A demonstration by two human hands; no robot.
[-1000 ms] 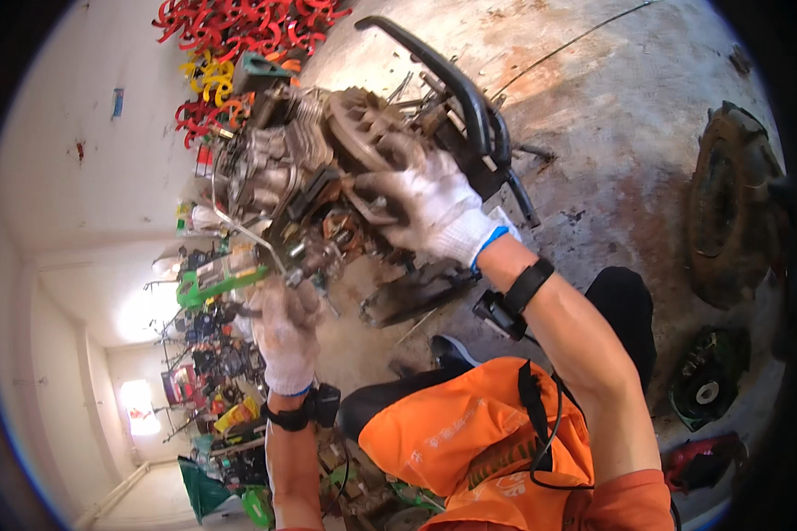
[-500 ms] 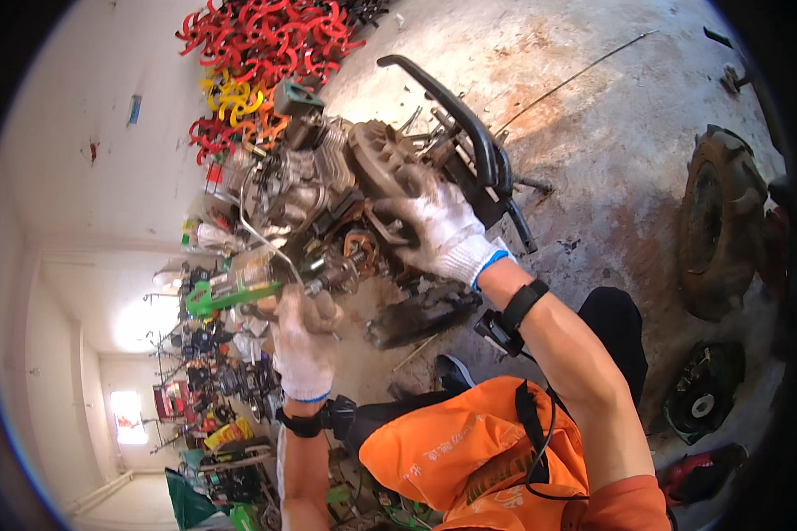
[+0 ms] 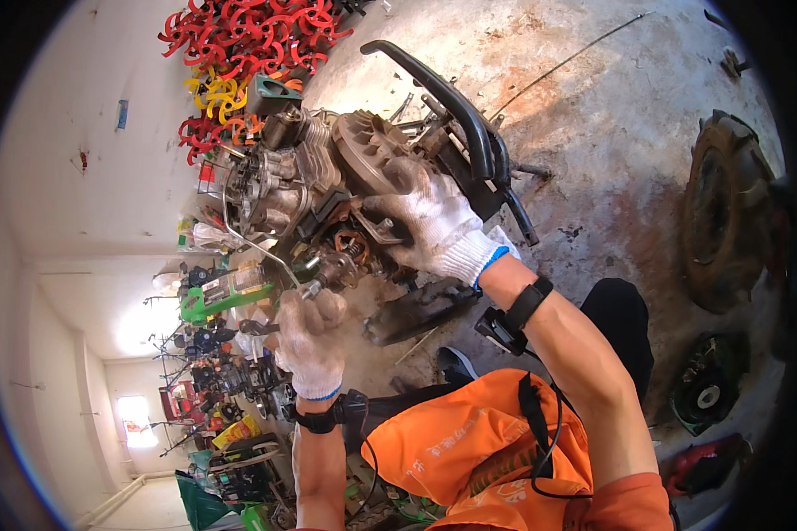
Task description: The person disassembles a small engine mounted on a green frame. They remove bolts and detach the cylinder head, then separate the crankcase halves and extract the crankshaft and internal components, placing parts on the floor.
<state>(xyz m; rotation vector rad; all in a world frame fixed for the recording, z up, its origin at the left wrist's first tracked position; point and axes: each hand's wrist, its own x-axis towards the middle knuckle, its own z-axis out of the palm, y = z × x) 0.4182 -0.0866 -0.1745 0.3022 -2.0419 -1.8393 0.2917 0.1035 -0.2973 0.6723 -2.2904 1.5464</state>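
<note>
A greasy small engine [image 3: 274,190] stands on the floor in front of me, with a finned flywheel [image 3: 363,155] on its right side. My right hand [image 3: 429,221], in a white knitted glove, grips the flywheel's near rim. Its thumb lies over a metal bracket [image 3: 383,232] on the engine. Lower left, my gloved left hand [image 3: 310,336] is closed around a dark metal hand tool [image 3: 257,327], whose end sticks out left of the fist. The glove hides the rest of it. Just above that fist are a bent metal rod [image 3: 261,248] and a shiny shaft [image 3: 314,288].
Black handlebars [image 3: 443,97] rise beyond my right hand. A treaded tyre [image 3: 722,212] and a dark round cover [image 3: 708,385] are at right. Red curved blades [image 3: 257,35] are piled at the back. A green part [image 3: 208,303] and several machines [image 3: 221,376] line the left wall.
The view has shifted slightly, so the engine appears a little further left. My left hand has turned somewhat and sits near the shaft. My right hand keeps its hold.
</note>
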